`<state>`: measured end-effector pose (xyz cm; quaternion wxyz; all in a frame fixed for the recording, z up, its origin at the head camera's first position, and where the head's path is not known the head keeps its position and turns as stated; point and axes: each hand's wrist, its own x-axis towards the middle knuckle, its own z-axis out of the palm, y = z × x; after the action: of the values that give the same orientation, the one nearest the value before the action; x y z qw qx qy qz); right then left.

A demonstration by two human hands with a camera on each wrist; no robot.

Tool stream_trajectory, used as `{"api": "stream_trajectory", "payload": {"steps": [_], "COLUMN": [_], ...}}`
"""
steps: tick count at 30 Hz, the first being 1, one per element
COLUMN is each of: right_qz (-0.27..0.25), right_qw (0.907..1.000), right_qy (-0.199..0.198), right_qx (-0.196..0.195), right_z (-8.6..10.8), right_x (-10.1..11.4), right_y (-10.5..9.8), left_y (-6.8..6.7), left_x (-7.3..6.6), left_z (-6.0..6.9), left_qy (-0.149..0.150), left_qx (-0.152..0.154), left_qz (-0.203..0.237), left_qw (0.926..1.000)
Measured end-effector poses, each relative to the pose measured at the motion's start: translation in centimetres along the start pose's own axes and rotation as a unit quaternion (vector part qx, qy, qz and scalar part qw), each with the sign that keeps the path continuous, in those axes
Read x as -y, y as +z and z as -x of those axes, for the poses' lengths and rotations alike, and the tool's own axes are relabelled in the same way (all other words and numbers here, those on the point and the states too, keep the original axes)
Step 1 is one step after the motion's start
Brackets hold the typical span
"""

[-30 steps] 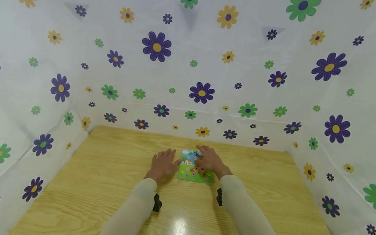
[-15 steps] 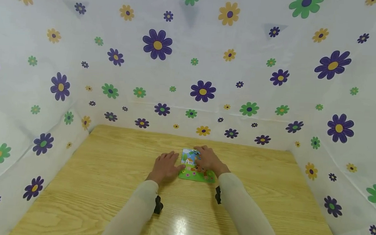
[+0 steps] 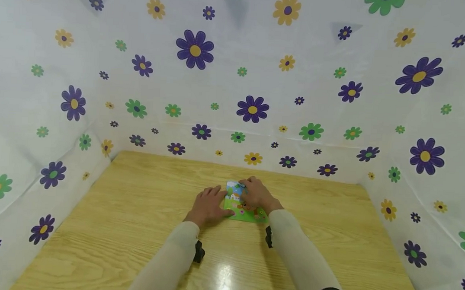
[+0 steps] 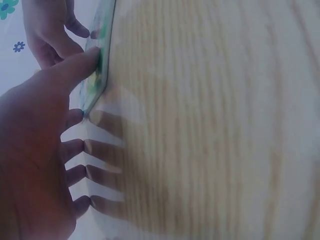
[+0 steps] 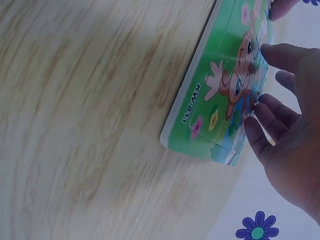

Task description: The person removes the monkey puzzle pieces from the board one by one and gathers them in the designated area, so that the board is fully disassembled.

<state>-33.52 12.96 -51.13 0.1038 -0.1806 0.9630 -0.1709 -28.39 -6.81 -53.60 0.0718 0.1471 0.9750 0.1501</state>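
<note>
A flat jigsaw puzzle (image 3: pixel 249 216) with a cartoon monkey, a house and green grass lies on the table, "KW-811" printed near one corner in the right wrist view. My left hand (image 3: pixel 208 205) lies along its left edge: the thumb rests on the green lower-left part, and the spread fingers reach down to the tabletop beside it. Over the upper right part is my right hand (image 3: pixel 258 195), its bent fingertips touching or just above the picture, with nothing visibly gripped. That hand covers the puzzle's upper right in the head view. Thin cut lines cross the puzzle (image 5: pixel 202 107) in the right wrist view.
The wooden table (image 3: pixel 127 227) spreads out around the puzzle. A white sheet (image 3: pixel 227 88) printed with flowers walls in the back and both sides. A small black device (image 3: pixel 199 251) sits at the left wrist, another black device (image 3: pixel 269 236) at the right.
My left hand has moved right, from beside the puzzle until its thumb lies over the lower-left part. The right hand stays over the upper right. The head view tilts slightly downward.
</note>
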Motion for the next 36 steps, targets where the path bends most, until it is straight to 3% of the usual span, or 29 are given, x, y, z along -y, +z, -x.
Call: {"api": "stream_trajectory", "payload": {"steps": [13,29,36], "right_qz": [-0.004,0.012,0.024], "right_qw": [1.0000,0.9973,0.9959], "right_qy": [0.001,0.017,0.023], "right_qx": [0.004,0.070,0.084], "right_z": [-0.5,-1.2,-1.3], "right_x": [0.8,2.5,3.2], "right_y": [0.1,-0.8,-1.3], "left_y": [-0.6,-1.3,-1.0], "left_x": [-1.0,-1.3,-1.0], "left_z": [0.5,1.0,0.6], "left_qy": [-0.021,-0.024,-0.030], "left_qx": [0.024,0.023,0.022], "left_qz": [0.011,0.012,0.015], "left_qw": [0.9994,0.9994,0.9992]}}
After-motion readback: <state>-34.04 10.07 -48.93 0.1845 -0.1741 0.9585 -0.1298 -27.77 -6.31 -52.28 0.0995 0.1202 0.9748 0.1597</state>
